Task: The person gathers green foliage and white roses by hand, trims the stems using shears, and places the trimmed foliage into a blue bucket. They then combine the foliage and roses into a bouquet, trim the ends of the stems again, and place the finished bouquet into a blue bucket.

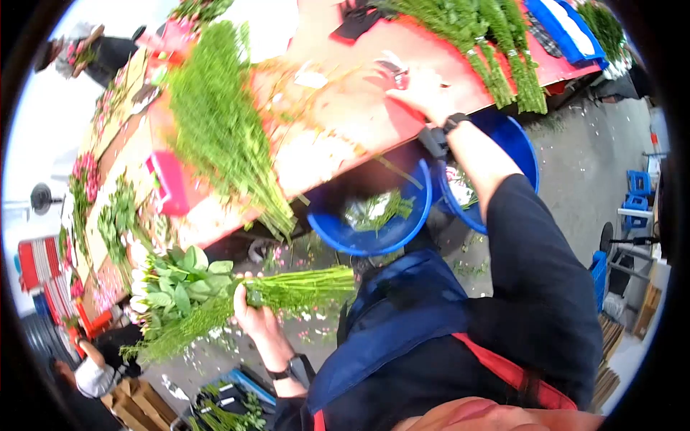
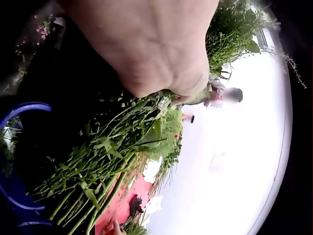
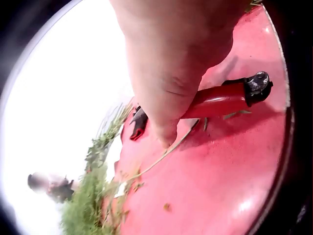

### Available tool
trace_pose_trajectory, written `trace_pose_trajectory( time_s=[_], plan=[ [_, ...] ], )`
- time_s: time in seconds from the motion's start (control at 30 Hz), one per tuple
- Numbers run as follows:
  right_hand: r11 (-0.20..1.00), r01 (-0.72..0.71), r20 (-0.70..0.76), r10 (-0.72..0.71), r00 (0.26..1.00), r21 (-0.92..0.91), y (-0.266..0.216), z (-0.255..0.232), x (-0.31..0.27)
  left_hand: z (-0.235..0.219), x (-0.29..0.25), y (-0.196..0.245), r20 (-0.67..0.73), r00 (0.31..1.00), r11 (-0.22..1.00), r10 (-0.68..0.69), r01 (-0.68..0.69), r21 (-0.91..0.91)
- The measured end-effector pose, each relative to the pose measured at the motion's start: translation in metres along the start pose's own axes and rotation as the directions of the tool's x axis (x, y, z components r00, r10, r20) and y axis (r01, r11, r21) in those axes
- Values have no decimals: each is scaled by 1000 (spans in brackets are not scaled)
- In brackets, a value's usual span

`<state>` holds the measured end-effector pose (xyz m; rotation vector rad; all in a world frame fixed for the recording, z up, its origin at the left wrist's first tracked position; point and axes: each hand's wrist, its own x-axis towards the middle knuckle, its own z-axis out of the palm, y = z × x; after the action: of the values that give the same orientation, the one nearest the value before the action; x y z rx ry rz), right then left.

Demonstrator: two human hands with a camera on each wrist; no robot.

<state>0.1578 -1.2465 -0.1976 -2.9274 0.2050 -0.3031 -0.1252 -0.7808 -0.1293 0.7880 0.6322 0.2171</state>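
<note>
My left hand [image 1: 257,323] grips a bunch of flowers [image 1: 188,284] by its stems, below the table's near edge. Pale buds and broad leaves lie at the bunch's left end, with feathery greenery along it, and the bare stems [image 1: 309,281] point right. In the left wrist view the stems [image 2: 115,181] hang out beneath the hand. Over the red table my right hand [image 1: 425,93] holds red-handled pruning shears [image 3: 220,101]. The black handle end sticks out past the palm, while the fingers are mostly hidden behind the hand.
A big heap of feathery greenery [image 1: 215,115] lies on the red table [image 1: 316,147], its stems over the edge. Two blue buckets [image 1: 366,250] [image 1: 528,154] with clippings stand below. More green bundles [image 1: 496,43] are at the back right. Other people are at the left.
</note>
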Motion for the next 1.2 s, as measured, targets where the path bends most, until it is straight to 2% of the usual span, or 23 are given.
trace_pose_trajectory(
  time_s=[0.03,0.07,0.1,0.13,0.17,0.2,0.27,0.3,0.33,0.4,0.47,0.5,0.53,0.57,0.6,0.67,0.7,0.73,0.8,0.87,0.93,1.03,1.2],
  plan=[
    [1000,20,33,-21,999,12,11,14,16,29,-5,-7,43,999,999,2,-4,42],
    [993,121,-135,-120,984,1,20,37,22,51,-6,-15,102,995,996,-6,-3,90],
    [976,150,-116,-133,984,160,16,38,22,75,-3,-27,125,992,994,-8,-6,105],
    [944,259,-166,-227,960,205,5,20,17,101,-2,-41,146,989,993,-9,-8,116],
    [846,349,-221,-280,934,403,0,15,6,133,-5,-51,175,981,984,-79,48,174],
    [570,88,101,-292,951,817,-22,-49,-19,140,10,-72,174,984,960,-44,-6,279],
    [562,289,-3,-455,891,775,-16,-82,-64,184,29,-112,304,952,933,-18,-93,346],
    [540,385,-54,-529,847,748,-12,-98,-87,217,30,-131,315,949,940,-31,-79,333],
    [602,379,-34,-504,863,703,-5,-111,-105,253,29,-148,326,944,945,-47,-63,320],
    [754,31,340,-332,880,656,17,-115,-119,310,28,-175,448,840,938,-305,183,296],
    [748,-17,219,-171,961,663,54,-116,-112,351,36,-207,467,765,860,-443,217,462],
    [730,-74,206,-92,974,680,73,-122,-105,370,39,-224,587,701,875,-405,111,471],
    [705,-130,194,-12,981,697,93,-127,-97,390,43,-238,696,616,886,-368,5,464],
    [727,-145,150,59,987,671,113,-131,-88,418,47,-235,771,440,813,-461,-138,566],
    [746,-164,103,127,987,646,135,-134,-78,446,40,-240,797,350,837,-493,-60,544],
    [796,-189,5,227,974,575,178,-138,-55,466,33,-260,679,529,796,-510,-10,605],
    [828,-177,-67,250,966,533,201,-134,-43,469,35,-265,665,505,749,-551,-54,661],
    [856,-170,-138,268,953,488,221,-128,-31,470,34,-270,622,520,708,-586,-43,704],
    [869,-297,-53,344,937,397,246,-132,-6,455,35,-284,548,541,658,-638,13,753],
    [894,-301,-45,334,941,333,273,-109,16,436,34,-294,448,579,582,-682,59,811],
    [886,-367,90,357,930,283,290,-84,29,419,32,-297,299,607,467,-736,135,874],
    [823,-457,196,413,889,339,302,-60,34,394,31,-296,183,665,370,-724,150,917],
    [669,-456,246,389,888,587,316,-54,23,356,32,-275,91,713,364,-695,240,900]
  ],
)
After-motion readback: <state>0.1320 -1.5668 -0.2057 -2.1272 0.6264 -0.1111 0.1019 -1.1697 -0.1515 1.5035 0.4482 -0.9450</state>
